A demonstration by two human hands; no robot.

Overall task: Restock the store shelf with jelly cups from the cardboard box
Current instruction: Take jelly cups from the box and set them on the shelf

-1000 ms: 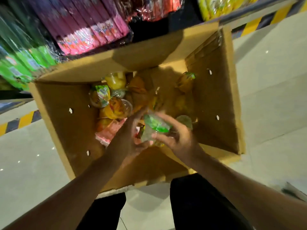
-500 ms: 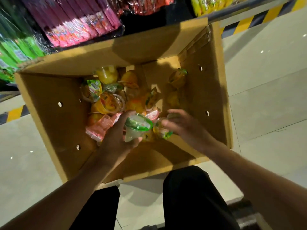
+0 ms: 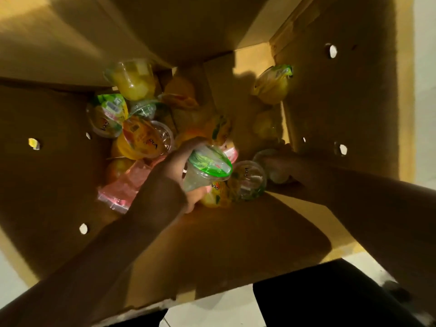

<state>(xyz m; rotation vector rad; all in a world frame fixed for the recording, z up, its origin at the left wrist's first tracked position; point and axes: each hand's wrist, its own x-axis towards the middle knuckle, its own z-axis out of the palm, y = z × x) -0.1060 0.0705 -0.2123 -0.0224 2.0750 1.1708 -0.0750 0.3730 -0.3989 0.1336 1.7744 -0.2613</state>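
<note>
While both arms reach down into the cardboard box (image 3: 342,95), the left hand (image 3: 174,175) grips a clear jelly cup with a green lid (image 3: 207,167), fingers curled round its side, lid tilted up toward the camera. That cup sits near the box middle, lifted just above the heap. Right hand (image 3: 286,167) is deeper in, near the box's right wall, fingers curled over a pale cup (image 3: 271,161); shadow and blur there, so how firm the hold is cannot be told. Between the two hands lies another clear cup (image 3: 246,180) on its side, touching an orange-yellow cup (image 3: 215,197) under the held one. Loose pile of more cups fills the box's left half: a yellow one (image 3: 134,79) by the far wall, a green-labelled one (image 3: 108,114), an orange one (image 3: 144,140). Pink plastic packet (image 3: 125,187) lies just left of the left wrist. One yellow cup (image 3: 272,83) leans on the right wall. Round holes dot the box walls.
</note>
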